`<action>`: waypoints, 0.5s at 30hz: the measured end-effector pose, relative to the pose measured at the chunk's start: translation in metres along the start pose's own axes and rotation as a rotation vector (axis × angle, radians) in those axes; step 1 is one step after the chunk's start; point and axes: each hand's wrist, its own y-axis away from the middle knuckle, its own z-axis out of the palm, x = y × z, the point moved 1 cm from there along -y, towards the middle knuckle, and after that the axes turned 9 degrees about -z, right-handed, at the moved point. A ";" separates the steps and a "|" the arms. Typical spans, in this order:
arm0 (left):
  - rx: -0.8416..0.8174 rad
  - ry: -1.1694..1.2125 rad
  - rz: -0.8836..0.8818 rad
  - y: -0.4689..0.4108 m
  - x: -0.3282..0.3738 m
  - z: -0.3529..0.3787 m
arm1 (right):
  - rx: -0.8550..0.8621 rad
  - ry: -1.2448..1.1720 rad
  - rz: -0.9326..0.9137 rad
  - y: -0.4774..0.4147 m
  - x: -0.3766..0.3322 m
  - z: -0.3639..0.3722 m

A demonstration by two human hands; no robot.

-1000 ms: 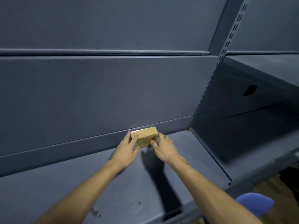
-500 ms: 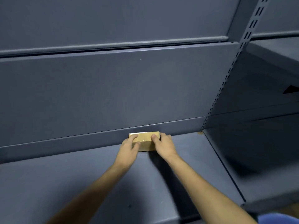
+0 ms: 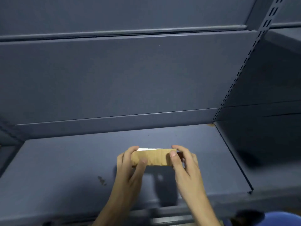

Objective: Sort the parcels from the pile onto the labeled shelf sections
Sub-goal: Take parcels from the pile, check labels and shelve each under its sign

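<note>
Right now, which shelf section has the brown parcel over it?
The lit section left of the slotted upright; the left hand and right hand grip the parcel there. The darker section beyond shows none.

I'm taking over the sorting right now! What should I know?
Left hand grips the left end of the box; right hand grips its right end.
The box is over the middle of the shelf, apart from the back wall; whether it rests there is unclear.
Done: box brought to the shelf.
Left: set it down, let go. Pile and labels are out of view.

Matt cardboard parcel (image 3: 154, 157), smooth painted-metal shelf (image 3: 81, 160)
</note>
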 end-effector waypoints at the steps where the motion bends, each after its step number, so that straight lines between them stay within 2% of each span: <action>1: 0.016 0.025 0.017 0.009 0.000 -0.003 | 0.014 -0.025 -0.005 0.008 -0.004 0.001; 6: 0.143 0.038 0.106 0.030 -0.007 -0.009 | 0.015 -0.064 -0.031 0.029 -0.011 0.010; 12: 0.040 0.179 0.069 0.043 -0.014 -0.007 | -0.024 -0.080 -0.112 0.036 -0.010 0.020; 15: 0.063 0.190 0.018 0.052 -0.015 -0.011 | -0.079 -0.085 -0.115 0.039 -0.004 0.026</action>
